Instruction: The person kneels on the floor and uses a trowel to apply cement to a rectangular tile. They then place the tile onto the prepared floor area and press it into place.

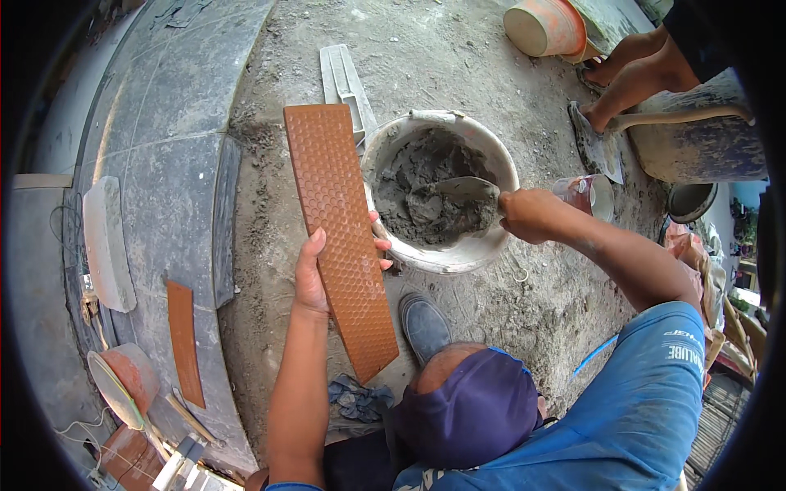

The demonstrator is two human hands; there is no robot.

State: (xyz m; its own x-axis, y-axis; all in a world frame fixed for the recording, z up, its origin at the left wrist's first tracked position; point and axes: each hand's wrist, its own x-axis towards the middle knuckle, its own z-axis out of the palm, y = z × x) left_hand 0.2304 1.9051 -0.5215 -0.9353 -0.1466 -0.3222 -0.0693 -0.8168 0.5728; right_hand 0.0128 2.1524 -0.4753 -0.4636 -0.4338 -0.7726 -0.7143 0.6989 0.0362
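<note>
A long reddish-brown tile point(340, 233) with a honeycomb-patterned face is gripped along its edges by my left hand point(313, 270), thumb on one side and fingertips showing on the other. To its right stands a white bucket point(508, 159) holding grey wet mortar point(409, 209). My right hand point(528, 214) is closed at the bucket's right rim around the handle of a trowel point(467, 188). The trowel's blade lies in the mortar, partly coated with it; the handle is mostly hidden inside the fist.
Grey stone slabs at left carry another brown tile point(186, 344), a pale block point(108, 244) and a small bucket point(131, 372). A pale plastic float point(348, 86) lies behind the held tile. Another person's legs point(634, 78), a shovel point(596, 147) and an orange-white bucket point(544, 29) are far right.
</note>
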